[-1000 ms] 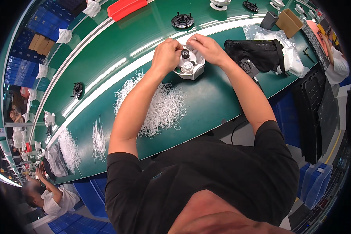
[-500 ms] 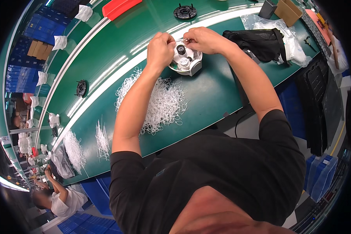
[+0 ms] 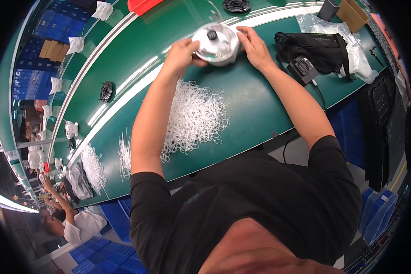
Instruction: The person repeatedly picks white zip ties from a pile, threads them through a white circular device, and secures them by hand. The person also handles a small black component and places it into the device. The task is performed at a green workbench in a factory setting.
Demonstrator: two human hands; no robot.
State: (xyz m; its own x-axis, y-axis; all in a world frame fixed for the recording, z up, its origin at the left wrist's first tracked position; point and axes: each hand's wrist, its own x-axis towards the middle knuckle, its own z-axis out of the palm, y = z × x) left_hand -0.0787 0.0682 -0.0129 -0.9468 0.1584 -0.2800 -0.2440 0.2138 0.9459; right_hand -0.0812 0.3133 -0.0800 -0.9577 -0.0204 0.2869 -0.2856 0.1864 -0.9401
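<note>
A round white device housing (image 3: 223,51), blurred by motion, is tilted above the far part of the bench. Its face carries a black round knob-like part (image 3: 212,35), and thin wires (image 3: 214,13) stick up from its far side. Gripping its left side is my left hand (image 3: 181,55), thumb on the rim and fingers partly beneath. My right hand (image 3: 256,49) is at the right rim with thumb and forefinger parted; whether they touch the rim I cannot tell. Nearer to me, a pile of looped white ties (image 3: 194,118) lies beside my left forearm.
The green bench (image 3: 255,105) holds smaller white tie piles (image 3: 93,169) at left. Black ring-shaped parts (image 3: 106,92) lie on the conveyor beyond. A black mesh bag (image 3: 313,51), a small grey fan-like device (image 3: 302,68) and a cardboard box (image 3: 350,16) are at right. Another person (image 3: 80,223) works at far left.
The white housing has moved away from me and turned, its wires now showing on the far side. My left hand has shifted to its side; my right hand has left its top for the right rim.
</note>
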